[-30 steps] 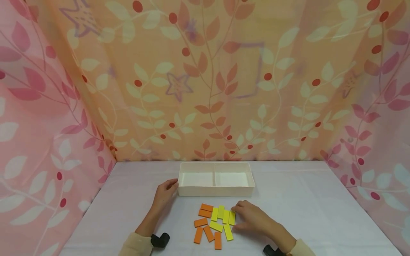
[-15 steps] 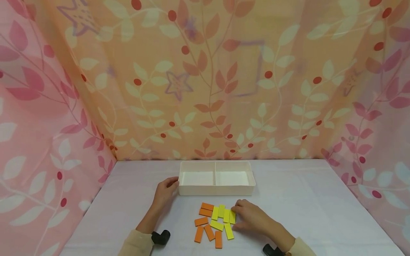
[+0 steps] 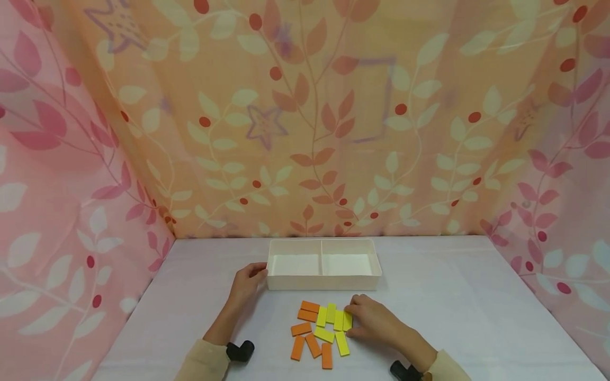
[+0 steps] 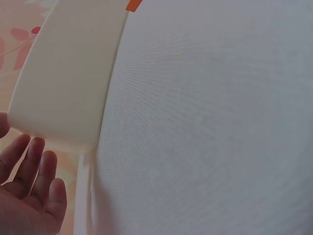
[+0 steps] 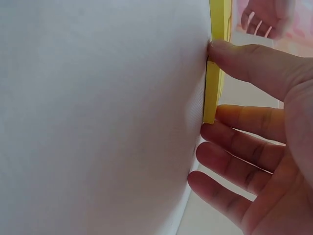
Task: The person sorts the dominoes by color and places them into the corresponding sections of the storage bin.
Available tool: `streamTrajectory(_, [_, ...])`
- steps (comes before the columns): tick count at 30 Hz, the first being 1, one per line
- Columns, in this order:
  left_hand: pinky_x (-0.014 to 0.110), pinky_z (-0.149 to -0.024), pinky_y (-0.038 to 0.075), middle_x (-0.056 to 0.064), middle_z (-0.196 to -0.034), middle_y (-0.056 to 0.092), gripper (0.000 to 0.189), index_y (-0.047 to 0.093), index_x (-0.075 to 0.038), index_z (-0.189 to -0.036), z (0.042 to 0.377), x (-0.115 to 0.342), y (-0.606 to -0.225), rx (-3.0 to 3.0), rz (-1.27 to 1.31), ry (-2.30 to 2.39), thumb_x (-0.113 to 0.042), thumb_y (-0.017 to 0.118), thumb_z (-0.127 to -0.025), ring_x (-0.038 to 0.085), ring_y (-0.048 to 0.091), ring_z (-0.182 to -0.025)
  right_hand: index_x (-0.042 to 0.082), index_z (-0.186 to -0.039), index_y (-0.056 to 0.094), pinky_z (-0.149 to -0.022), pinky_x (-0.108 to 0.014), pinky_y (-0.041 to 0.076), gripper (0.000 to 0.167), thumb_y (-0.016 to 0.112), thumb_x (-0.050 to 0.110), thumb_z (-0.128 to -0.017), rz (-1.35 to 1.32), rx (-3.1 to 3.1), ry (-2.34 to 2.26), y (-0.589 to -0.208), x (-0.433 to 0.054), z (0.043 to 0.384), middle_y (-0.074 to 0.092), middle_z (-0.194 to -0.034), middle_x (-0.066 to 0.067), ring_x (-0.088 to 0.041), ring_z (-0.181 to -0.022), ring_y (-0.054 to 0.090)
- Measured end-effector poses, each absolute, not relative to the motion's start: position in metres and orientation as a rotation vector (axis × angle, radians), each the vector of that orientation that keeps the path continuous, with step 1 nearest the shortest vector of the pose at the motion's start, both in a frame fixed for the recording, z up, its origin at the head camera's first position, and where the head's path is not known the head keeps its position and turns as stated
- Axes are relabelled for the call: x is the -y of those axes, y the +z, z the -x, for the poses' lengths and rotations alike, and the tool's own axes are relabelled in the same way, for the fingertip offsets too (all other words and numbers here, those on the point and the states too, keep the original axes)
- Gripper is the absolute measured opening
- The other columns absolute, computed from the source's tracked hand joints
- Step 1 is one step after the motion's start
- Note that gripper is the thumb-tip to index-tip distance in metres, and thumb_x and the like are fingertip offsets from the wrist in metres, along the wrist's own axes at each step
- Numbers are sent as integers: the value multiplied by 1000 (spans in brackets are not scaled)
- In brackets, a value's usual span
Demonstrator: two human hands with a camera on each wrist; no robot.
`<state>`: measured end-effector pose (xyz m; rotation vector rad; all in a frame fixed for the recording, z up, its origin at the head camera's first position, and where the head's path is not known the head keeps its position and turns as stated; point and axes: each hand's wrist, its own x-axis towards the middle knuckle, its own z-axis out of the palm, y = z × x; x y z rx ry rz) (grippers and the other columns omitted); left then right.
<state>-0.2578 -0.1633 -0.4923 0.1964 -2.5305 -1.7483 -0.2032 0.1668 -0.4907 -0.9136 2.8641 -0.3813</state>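
At the left end of the cream two-compartment box (image 3: 324, 283), my left hand (image 3: 245, 286) holds the corner. In the left wrist view its thumb tip lies at the rim and its bent fingers (image 4: 34, 149) lie along the end wall. Several yellow tiles (image 3: 324, 335) and orange tiles (image 3: 297, 348) lie in a loose cluster before the box. My right hand (image 3: 376, 320) pinches the rightmost yellow tile (image 5: 212, 93) end to end, between thumb and index finger. The tile stays down on the cloth. The other right fingers (image 5: 220, 191) lie bent, apart from the tiles.
A white cloth (image 3: 452, 296) covers the table. Patterned curtains (image 3: 310, 132) hang close behind it and at both sides. The box's two compartments hold no tiles. Black wrist devices (image 3: 240, 351) sit at both cuffs.
My right thumb has moved up against the yellow tile's near end, where a gap was before. The left hand keeps its place at the box. The head view has shifted slightly.
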Motion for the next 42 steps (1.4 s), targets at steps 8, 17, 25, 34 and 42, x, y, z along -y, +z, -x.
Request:
streamTrajectory(8, [34,-91,49,19,-121,64,32,62,2,-124,258,162,-493,2521,-219,-1782,-14,58,-96,27,58,-109,9,-109,71,-74,-25,48,46,81,39,-75,849,-2846,-411,-487,-167,207,55,-94,8,-5,-82,44])
streamTrajectory(17, [28,-86,48,19,-120,65,32,62,3,-123,256,167,-492,2513,-206,-1780,-13,59,-95,27,59,-107,11,-107,72,-72,-22,46,38,81,31,-75,922,-2882,-459,-472,-173,214,53,-92,9,-5,-83,44])
streamTrajectory(25, [25,-83,48,20,-121,65,32,61,3,-124,257,167,-492,2506,-214,-1811,-13,58,-96,26,59,-106,10,-110,70,-76,-26,50,39,80,31,-78,918,-2858,-557,-453,-177,223,55,-97,8,-15,-87,54])
streamTrajectory(34, [25,-83,47,21,-121,64,32,61,5,-123,256,164,-490,2494,-188,-1822,-12,58,-96,26,59,-105,9,-111,69,-79,-31,53,39,80,27,-78,890,-2867,-648,-430,-172,241,59,-98,5,-19,-92,58])
streamTrajectory(42, [27,-84,47,20,-123,63,33,61,3,-124,255,165,-492,2501,-208,-1842,-14,58,-96,26,59,-107,11,-110,69,-81,-31,53,37,80,29,-79,945,-2877,-678,-414,-162,265,61,-98,1,-21,-94,60])
